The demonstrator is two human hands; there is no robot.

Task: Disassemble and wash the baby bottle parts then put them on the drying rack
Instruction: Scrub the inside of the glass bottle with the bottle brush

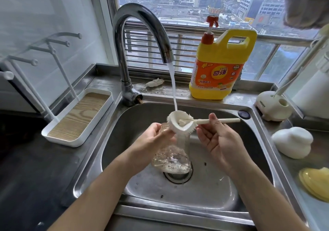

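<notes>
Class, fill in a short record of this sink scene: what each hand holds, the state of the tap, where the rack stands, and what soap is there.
left hand: grips the clear bottle near its neck, over the sink
right hand: pinches the handle of the brush
tap: running, with the stream landing on the brush head
drying rack: on the counter left of the sink
detergent jug: yellow, with a pump, on the ledge behind the sink

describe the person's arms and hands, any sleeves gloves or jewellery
Both arms are bare as far up as the frame shows, with no sleeve or cuff in view. The left hand and right hand wear no gloves. No watch, bracelet or ring shows on the wrists or fingers, and no tattoos or other markings are visible.
</notes>
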